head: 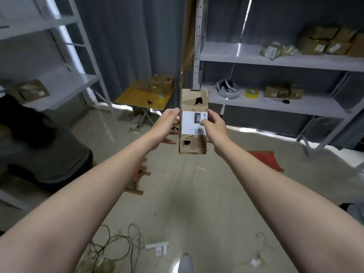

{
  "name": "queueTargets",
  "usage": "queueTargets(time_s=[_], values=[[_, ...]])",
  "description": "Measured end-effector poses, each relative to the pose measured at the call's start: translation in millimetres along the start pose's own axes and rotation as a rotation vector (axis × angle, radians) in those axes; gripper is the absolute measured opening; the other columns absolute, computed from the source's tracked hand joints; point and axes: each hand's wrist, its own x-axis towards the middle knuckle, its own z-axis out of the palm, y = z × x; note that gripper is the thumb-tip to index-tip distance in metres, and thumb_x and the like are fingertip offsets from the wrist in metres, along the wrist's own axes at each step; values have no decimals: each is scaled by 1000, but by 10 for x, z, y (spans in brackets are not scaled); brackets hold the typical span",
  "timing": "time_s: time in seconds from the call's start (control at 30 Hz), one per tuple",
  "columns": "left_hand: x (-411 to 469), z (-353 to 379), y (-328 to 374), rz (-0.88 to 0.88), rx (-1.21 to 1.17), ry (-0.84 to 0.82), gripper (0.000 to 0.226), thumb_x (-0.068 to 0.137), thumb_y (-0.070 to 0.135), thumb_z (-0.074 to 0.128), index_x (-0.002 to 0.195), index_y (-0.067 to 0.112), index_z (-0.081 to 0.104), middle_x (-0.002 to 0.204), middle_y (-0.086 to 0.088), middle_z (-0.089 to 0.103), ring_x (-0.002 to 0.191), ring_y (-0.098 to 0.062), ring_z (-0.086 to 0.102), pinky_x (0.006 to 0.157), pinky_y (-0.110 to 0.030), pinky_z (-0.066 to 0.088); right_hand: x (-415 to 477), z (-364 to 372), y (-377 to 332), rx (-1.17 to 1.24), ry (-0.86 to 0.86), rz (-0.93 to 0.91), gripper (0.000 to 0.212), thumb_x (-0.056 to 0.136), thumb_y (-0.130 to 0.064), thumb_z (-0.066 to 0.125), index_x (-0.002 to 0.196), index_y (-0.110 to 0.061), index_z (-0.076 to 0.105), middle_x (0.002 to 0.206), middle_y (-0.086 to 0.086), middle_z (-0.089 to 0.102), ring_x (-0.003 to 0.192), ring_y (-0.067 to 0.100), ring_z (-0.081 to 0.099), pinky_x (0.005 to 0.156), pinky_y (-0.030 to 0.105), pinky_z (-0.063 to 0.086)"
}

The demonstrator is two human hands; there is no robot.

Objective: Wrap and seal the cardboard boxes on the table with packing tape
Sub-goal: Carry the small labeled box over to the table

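Note:
I hold a narrow, torn cardboard box [194, 101] upright in the air in front of me, between both hands. It bears a white label marked 220 and has ragged holes near its top and bottom. My left hand [167, 128] grips its left edge. My right hand [213, 128] grips its right edge, with the thumb lying on the label. A small yellow table [137, 98] stands further back, with a few brown cardboard boxes [160, 83] and a tape roll [161, 96] on it. A yellow tape roll [251, 94] lies on the right shelf.
A white shelf unit [275, 58] on the right holds taped parcels, a headset and a black tool. Another shelf unit [65, 83] stands at the left. A person in a grey top [45, 152] crouches at the left. Red stools [265, 159], cables and a power strip [157, 247] lie on the floor.

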Motion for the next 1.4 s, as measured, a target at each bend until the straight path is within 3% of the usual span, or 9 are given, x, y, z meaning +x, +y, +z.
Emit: queueTargets(time_s=[0.1,0.3,0.47,0.67,0.9,1.0,1.17,1.3,1.4], values=[[749,-294,159,-29,-16,18,44,102,68,36,133,40,49,127,5,65,110,-24,68,85,-52,63,826,262,-172,14,-41,19,51,96,-8,53,142,-30,59,123,-8,70,107,13,68,95,45,60],[1896,-848,467,-56,-23,65,44,105,65,34,136,37,48,126,0,64,110,-25,68,85,-52,63,2049,720,-549,9,-98,35,54,96,-8,54,145,-31,57,124,-8,69,105,13,69,96,49,60],[2795,-1269,637,-51,-52,147,46,105,64,34,140,38,49,129,-1,61,103,-26,68,69,-41,64,3152,1145,-801,-3,-165,-10,53,97,-6,56,148,-24,56,108,-14,68,95,6,68,93,40,61],[4102,-1726,657,-66,-36,238,47,104,66,34,139,37,47,127,1,63,101,-27,72,87,-56,62,4652,1746,-860,5,-261,-21,52,99,-10,55,148,-25,55,106,-16,68,96,7,70,90,39,62],[5812,-2586,855,-87,-26,363,46,104,66,31,134,36,49,121,4,66,103,-28,70,86,-52,63,6556,2729,-1114,42,-341,-26,45,101,-7,55,143,-23,60,121,-5,70,94,5,70,68,20,58],[6387,-3007,910,-141,-57,400,48,103,67,33,134,35,52,123,1,66,105,-30,69,89,-53,61,7152,3117,-1249,55,-358,-12,39,101,-6,55,135,-20,68,128,0,72,106,16,71,85,30,61],[7097,-3545,888,-179,-58,426,48,103,66,32,135,36,52,125,2,65,107,-28,69,86,-49,62,7824,3663,-1355,29,-410,30,33,103,-12,56,131,-23,70,123,-1,74,108,20,71,92,41,61],[7678,-3914,919,-170,-17,408,45,105,65,30,132,37,52,117,6,66,101,-25,69,82,-46,61,8342,4037,-1379,68,-401,80,29,105,-13,52,110,-35,71,105,-9,76,90,11,74,61,24,58],[8126,-4177,939,-132,44,356,44,104,67,33,132,37,49,119,7,64,103,-25,67,89,-53,60,8724,4285,-1391,96,-369,102,29,106,-20,53,98,-42,70,89,-15,77,74,6,75,51,20,55]])
